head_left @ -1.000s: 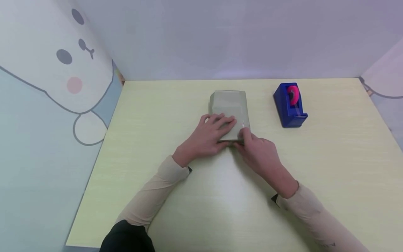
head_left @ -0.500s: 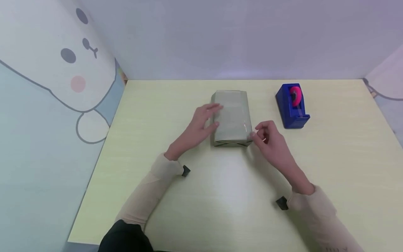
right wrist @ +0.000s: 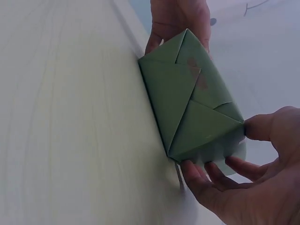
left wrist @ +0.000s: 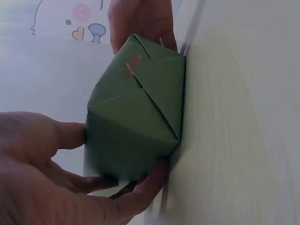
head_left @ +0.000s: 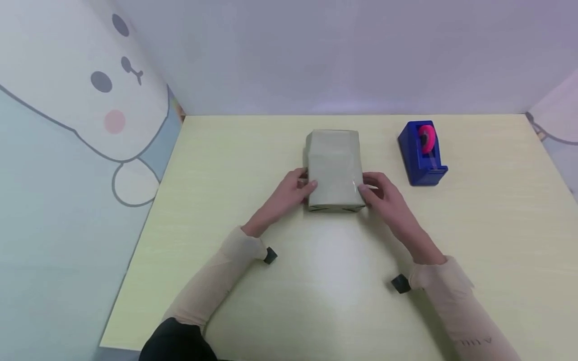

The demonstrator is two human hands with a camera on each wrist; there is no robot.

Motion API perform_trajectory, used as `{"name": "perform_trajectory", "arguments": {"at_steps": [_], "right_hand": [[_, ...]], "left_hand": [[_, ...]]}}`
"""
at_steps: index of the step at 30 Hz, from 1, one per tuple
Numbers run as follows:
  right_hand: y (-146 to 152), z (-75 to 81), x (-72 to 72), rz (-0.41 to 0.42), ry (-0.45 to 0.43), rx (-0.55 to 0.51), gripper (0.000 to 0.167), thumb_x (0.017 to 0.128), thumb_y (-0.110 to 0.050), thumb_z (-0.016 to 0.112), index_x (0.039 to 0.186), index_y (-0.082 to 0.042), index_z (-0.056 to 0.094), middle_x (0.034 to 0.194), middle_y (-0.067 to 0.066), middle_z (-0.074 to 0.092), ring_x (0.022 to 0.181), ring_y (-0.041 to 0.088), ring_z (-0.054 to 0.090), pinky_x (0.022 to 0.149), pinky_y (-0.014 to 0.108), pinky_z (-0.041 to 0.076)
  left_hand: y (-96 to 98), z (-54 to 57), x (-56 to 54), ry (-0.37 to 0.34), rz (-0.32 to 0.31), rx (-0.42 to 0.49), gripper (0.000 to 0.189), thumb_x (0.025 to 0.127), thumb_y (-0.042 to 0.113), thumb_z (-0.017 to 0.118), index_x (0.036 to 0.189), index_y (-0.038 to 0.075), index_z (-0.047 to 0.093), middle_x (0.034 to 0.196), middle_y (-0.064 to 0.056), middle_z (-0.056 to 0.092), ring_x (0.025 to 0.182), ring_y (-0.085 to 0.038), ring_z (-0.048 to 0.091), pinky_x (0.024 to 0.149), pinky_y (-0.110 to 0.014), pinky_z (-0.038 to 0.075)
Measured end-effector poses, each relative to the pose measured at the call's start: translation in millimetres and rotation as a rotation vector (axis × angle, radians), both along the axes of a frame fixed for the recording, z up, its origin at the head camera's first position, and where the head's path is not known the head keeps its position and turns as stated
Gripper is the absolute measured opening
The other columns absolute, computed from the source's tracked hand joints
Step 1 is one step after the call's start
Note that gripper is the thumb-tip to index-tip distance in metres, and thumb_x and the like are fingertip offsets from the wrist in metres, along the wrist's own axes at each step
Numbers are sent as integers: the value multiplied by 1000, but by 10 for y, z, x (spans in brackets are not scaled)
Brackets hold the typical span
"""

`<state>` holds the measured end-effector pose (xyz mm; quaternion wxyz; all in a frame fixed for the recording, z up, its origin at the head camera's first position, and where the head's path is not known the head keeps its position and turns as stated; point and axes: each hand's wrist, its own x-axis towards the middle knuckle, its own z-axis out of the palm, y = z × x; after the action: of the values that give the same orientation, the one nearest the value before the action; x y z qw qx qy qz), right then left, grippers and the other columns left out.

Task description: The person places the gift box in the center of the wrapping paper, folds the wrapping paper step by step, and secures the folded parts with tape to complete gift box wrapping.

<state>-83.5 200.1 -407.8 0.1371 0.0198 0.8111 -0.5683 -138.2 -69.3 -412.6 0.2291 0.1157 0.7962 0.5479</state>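
A box wrapped in grey-green paper (head_left: 335,165) lies on the table, its near end closed with folded flaps. In the left wrist view the folded end (left wrist: 140,98) shows crossing creases and a reddish patch. My left hand (head_left: 289,198) grips the box's left side, thumb on the top edge and fingers down the side. On the opposite side my right hand (head_left: 390,205) holds it likewise; in the right wrist view its fingertips (right wrist: 190,171) touch the side near the table. The box's underside is hidden.
A blue tape dispenser (head_left: 422,155) with a pink roll stands on the pale wooden table (head_left: 487,210), right of the box. A wall (head_left: 334,60) rises behind the table, and a panel with a cartoon animal (head_left: 113,90) stands on the left.
Both hands have left the box's near end and moved to its two sides. The left hand slid off the top, and the right came in against the right side.
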Motion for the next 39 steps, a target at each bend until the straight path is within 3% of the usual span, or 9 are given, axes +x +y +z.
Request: {"name": "perform_trajectory", "arguments": {"at_steps": [6, 14, 18, 21, 25, 29, 33, 36, 39], "right_hand": [[-24, 80, 213, 12, 70, -25, 50, 107, -23, 60, 144, -1, 35, 162, 14, 38, 150, 39, 43, 120, 55, 39], [-137, 79, 515, -9, 243, -103, 43, 94, 16, 61, 126, 8, 35, 154, 17, 43, 145, 38, 46, 104, 14, 48], [-217, 16, 659, -70, 282, -119, 42, 87, 25, 60, 118, 10, 36, 152, 15, 44, 141, 15, 50, 103, 12, 48], [-276, -24, 766, -121, 288, -101, 43, 85, 26, 62, 114, 8, 37, 144, 2, 46, 134, -1, 48, 103, 11, 48], [-314, -59, 857, -155, 292, -71, 43, 84, 24, 65, 114, 5, 40, 134, -11, 47, 133, -3, 47, 102, 10, 48], [-285, -77, 862, -125, 298, -80, 49, 86, 21, 67, 123, 5, 41, 135, -8, 49, 131, -4, 50, 104, 10, 47], [-205, -34, 823, -47, 269, -106, 70, 90, 9, 73, 146, -7, 35, 150, -1, 42, 134, -2, 48, 106, 9, 44], [-148, 43, 744, 15, 276, -139, 85, 91, 5, 75, 157, -17, 27, 159, 4, 35, 139, 5, 44, 108, 8, 41], [-104, 132, 637, 85, 305, -186, 91, 89, 8, 74, 160, -20, 24, 159, 8, 36, 139, 11, 45, 109, 10, 42]], "left_hand": [[-60, -3, 201, 117, -3, 47, 61, 103, 21, 66, 151, 3, 32, 155, -14, 34, 137, -31, 48, 105, -45, 54], [-57, -27, 502, 166, 36, 209, 66, 92, -3, 74, 142, 5, 31, 155, -8, 28, 140, -28, 41, 109, -47, 53], [-82, -85, 609, 203, 41, 250, 64, 86, -10, 76, 133, 4, 35, 153, -8, 30, 141, -27, 40, 113, -47, 50], [-98, -121, 681, 235, 30, 271, 61, 83, -15, 75, 126, 2, 36, 150, -9, 32, 144, -27, 38, 115, -49, 48], [-114, -145, 745, 266, 6, 291, 60, 80, -17, 72, 123, 1, 36, 148, -12, 32, 146, -28, 36, 117, -52, 45], [-144, -148, 755, 260, -17, 300, 66, 81, -12, 74, 130, 1, 32, 148, -13, 32, 147, -29, 33, 120, -52, 42], [-177, -64, 732, 263, -38, 279, 89, 82, 2, 83, 145, 6, 22, 153, -10, 31, 151, -25, 30, 123, -51, 38], [-189, 29, 692, 291, -69, 290, 99, 85, 22, 87, 153, 11, 16, 160, -7, 29, 155, -22, 29, 125, -50, 35], [-183, 112, 643, 319, -101, 308, 101, 87, 43, 84, 155, 14, 15, 162, -7, 30, 156, -21, 32, 126, -50, 32]]}}
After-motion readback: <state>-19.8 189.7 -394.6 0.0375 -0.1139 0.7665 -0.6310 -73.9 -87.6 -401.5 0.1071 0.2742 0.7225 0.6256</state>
